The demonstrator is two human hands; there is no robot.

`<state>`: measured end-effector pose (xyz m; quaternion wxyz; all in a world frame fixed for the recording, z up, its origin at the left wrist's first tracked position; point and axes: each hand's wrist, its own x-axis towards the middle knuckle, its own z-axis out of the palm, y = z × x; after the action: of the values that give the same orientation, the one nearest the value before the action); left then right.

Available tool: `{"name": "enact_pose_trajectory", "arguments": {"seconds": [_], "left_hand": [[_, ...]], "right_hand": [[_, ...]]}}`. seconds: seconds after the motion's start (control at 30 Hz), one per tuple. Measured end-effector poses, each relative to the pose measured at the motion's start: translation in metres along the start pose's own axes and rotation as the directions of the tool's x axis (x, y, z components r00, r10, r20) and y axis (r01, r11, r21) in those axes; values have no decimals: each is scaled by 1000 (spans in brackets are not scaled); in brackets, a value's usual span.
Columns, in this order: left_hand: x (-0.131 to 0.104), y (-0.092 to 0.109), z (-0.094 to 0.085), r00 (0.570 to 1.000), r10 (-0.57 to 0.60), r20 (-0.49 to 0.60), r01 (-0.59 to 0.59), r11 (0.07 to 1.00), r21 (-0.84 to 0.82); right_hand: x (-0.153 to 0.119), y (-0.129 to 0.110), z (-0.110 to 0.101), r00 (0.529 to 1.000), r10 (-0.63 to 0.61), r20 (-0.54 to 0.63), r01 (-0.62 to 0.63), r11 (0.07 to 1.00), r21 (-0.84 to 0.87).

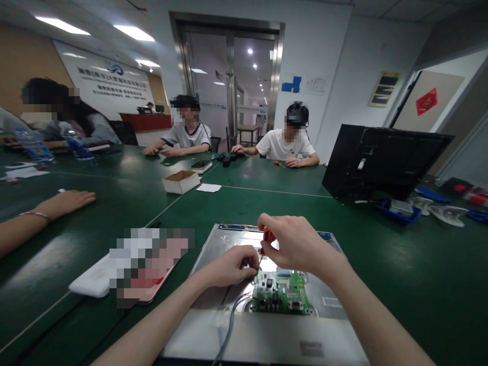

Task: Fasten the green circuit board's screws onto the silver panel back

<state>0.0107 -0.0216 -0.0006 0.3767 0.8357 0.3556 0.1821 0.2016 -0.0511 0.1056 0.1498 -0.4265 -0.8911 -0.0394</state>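
My right hand (pixel 301 244) is closed around the red handle of a screwdriver (pixel 268 236). The thin shaft slants down toward the upper left corner of a green circuit board (pixel 281 292). At that corner my left hand (pixel 233 265) has its fingers curled together close to the screwdriver's tip. Whatever those fingertips pinch is hidden. The board lies on the silver back of a flat display panel (pixel 263 333), which rests on the green table. A grey cable (pixel 230 325) runs from the board's left side toward the panel's near edge.
Left of the panel lie a white device (pixel 91 279) and a pink phone-like object (pixel 168 274), both partly blurred. Further off are an open white box (pixel 182 183) and a black monitor housing (pixel 381 162). Another person's forearm (pixel 34 218) rests at left; several people sit around the table.
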Motion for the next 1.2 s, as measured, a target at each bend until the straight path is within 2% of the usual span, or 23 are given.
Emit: {"name": "enact_pose_trajectory", "arguments": {"seconds": [0.13, 0.37, 0.57, 0.77, 0.97, 1.2], "left_hand": [[-1, 2, 1, 1000, -7, -12, 7, 1000, 15], [-1, 4, 1, 999, 38, -13, -37, 997, 62], [-1, 8, 0, 999, 39, -14, -37, 992, 124], [-1, 2, 2, 994, 106, -23, -101, 983, 152], [-2, 7, 0, 995, 99, -22, -94, 979, 182], [-1, 0, 3, 992, 126, -19, -120, 974, 192]], "right_hand": [[1, 1, 0, 999, 37, 35, -35, 998, -55], [-1, -1, -1, 1000, -2, 3, 2, 1000, 17], [2, 1, 2, 1000, 25, 13, -24, 998, -51], [1, -1, 0, 1000, -9, 12, 9, 999, 33], [2, 0, 1, 1000, 21, 19, -20, 999, -34], [-1, -2, -1, 1000, -31, -4, 32, 996, 82]]}}
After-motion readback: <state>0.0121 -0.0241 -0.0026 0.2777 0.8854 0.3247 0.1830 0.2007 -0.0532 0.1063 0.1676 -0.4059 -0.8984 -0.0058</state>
